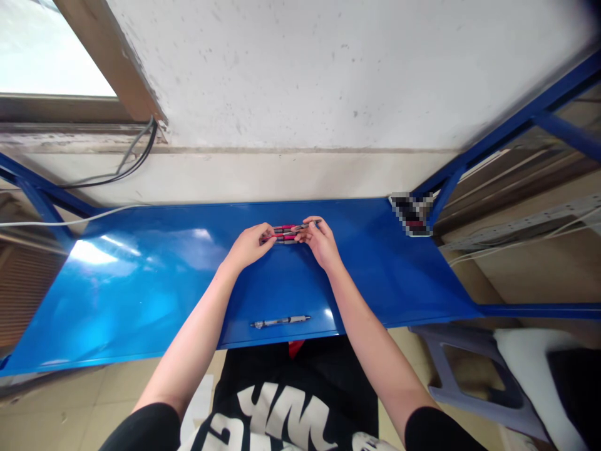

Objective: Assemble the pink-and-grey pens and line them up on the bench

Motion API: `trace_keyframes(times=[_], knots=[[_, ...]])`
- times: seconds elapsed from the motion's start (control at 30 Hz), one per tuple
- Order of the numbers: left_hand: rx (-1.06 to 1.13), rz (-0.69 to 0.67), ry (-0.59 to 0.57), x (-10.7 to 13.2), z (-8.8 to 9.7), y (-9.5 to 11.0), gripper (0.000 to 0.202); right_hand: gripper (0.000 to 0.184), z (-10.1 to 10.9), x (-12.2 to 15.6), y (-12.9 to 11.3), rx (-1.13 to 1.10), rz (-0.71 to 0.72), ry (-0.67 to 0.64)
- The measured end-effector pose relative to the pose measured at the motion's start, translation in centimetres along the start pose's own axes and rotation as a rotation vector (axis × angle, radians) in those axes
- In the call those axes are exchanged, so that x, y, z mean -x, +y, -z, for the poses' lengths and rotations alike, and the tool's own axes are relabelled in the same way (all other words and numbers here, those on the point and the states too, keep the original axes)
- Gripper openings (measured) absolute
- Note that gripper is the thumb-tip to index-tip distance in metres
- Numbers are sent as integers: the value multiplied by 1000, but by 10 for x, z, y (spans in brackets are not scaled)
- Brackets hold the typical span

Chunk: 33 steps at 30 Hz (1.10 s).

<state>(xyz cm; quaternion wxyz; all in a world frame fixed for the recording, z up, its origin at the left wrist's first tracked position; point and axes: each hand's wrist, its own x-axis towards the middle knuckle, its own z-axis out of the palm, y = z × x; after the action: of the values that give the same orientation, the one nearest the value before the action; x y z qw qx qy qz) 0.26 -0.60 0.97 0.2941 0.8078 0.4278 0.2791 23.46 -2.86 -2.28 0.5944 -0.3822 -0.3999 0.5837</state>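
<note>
A small group of red and dark pens (284, 238) lies side by side on the blue tabletop, between my hands. My left hand (251, 247) is closed at the left end of the group, with thumb and fingertips pinching a red pen (269, 237). At the right end, my right hand (322, 244) has its fingers closed on a dark pen (300, 227), which slants up to the right. Whether both hands grip one and the same pen I cannot tell. Fingers hide parts of the group. Nearer my body, a separate clear-and-grey pen (280, 321) lies apart near the front edge.
The blue table (141, 294) runs against a white wall (300, 81), with blue metal frame bars (446, 194) at its sides. A blurred-out flat object (412, 215) lies at the back right corner. A white cable (70, 222) crosses the left back. A grey stool (469, 376) stands at right.
</note>
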Motion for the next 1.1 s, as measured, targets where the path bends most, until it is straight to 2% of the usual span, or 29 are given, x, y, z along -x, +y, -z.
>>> trace_keyframes(times=[0.5, 1.1], knots=[[-27, 9, -15, 0, 0, 1, 15, 30, 2, -2, 5, -11, 27, -13], [3, 2, 13, 0, -2, -4, 5, 29, 1, -2, 4, -1, 42, -15]])
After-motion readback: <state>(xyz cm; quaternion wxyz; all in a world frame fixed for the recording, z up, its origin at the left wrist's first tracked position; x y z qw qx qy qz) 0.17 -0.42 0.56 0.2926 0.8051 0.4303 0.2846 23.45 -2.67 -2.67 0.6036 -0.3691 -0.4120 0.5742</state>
